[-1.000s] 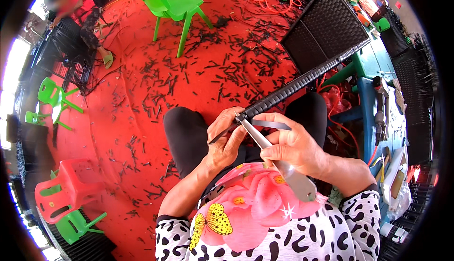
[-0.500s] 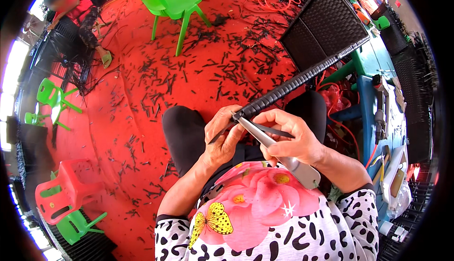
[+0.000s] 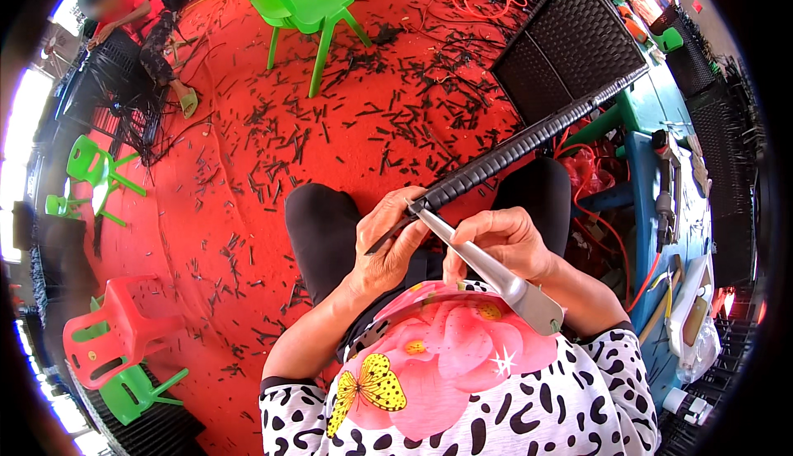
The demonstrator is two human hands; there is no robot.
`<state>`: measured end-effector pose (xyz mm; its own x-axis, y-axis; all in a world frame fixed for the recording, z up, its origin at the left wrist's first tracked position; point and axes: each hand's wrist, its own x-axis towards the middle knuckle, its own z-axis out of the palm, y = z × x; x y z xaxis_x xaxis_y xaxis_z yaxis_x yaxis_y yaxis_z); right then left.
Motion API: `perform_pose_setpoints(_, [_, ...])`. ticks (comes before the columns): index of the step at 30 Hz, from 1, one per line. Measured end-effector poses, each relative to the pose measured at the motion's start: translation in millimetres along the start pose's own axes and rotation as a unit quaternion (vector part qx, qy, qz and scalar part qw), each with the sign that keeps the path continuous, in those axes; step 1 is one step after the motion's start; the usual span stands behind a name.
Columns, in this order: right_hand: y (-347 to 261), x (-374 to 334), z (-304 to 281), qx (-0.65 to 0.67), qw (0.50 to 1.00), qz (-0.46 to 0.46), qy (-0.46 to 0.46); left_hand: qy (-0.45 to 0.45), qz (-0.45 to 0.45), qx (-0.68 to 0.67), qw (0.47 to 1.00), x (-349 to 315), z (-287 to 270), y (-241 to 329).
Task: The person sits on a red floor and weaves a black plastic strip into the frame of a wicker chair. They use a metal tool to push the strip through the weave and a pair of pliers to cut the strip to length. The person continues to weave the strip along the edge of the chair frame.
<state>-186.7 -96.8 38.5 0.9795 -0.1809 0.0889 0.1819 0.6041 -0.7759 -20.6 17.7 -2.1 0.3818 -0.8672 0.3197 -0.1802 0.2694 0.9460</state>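
Observation:
My left hand point(image 3: 387, 239) is closed around the near end of a long bar point(image 3: 512, 149) wrapped in ribbed black strip. This bar edges a dark woven panel point(image 3: 570, 39) that slants away to the upper right. A dark strip end pokes out below my left fingers. My right hand point(image 3: 508, 245) is curled at a silver metal tool point(image 3: 487, 270), narrow at one end and broad and flat at the other. The tool's narrow tip meets the bar's end beside my left fingers; its broad end lies before my chest. Part of my right grip is hidden.
Black scraps litter the red floor point(image 3: 198, 225). A green chair point(image 3: 310, 11) stands ahead; a red chair point(image 3: 124, 332) and smaller green ones are at left. Another person point(image 3: 136, 14) sits far left. A blue table point(image 3: 652, 249) with tools and a red hose stands at right.
The black strip pinched in my right hand no longer shows there. My right fingers have curled in, and the tool's broad end has shifted slightly rightward.

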Motion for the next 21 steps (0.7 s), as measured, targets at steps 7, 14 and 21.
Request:
perform_pose_setpoints(7, [15,8,5,-0.208,0.962,-0.165,0.061,-0.001,-0.015,-0.009,1.000,-3,0,-1])
perform_pose_setpoints(14, [31,12,5,-0.279,0.922,-0.231,0.136,0.013,-0.050,-0.064,0.997,-2,2,1])
perform_pose_setpoints(21, [39,19,8,-0.149,0.947,-0.251,0.131,0.019,-0.051,-0.078,0.995,-3,0,-7])
